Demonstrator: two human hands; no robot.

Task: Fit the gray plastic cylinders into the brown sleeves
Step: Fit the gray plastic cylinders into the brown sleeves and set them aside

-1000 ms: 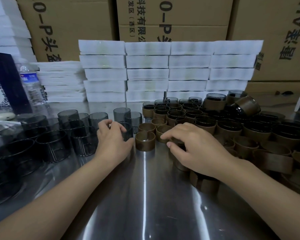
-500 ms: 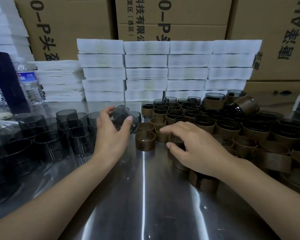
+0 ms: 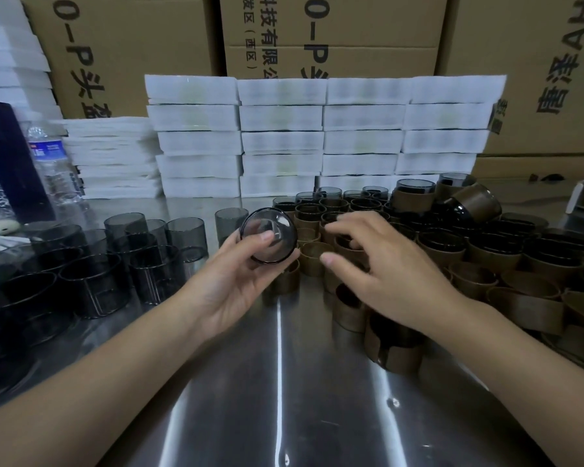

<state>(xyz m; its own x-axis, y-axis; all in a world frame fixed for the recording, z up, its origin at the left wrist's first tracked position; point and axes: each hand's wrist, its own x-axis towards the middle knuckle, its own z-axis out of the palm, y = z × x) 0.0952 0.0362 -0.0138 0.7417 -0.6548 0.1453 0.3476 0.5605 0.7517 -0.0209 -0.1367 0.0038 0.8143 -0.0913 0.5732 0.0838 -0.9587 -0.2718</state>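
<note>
Cylinder point(image 3: 280, 224), gray and clear, sits tipped on its side in our left hand point(image 3: 231, 284), fingers point(image 3: 265, 236) curled round its wall, raised just above the empty brown sleeves point(image 3: 316, 262). Our right hand point(image 3: 388, 274) hovers spread over those sleeves, gripping nothing. We judge a skewed entry could jam the cylinder or knock neighbouring sleeves across the surface point(image 3: 277, 382).

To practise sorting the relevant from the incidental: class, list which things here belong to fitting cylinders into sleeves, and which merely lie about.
Belongs to the job:
gray cylinder in the left hand
right hand above the empty brown sleeves
loose gray cylinders
finished sleeved cylinders

Just lying about:
water bottle
white stacks
cardboard boxes
</note>
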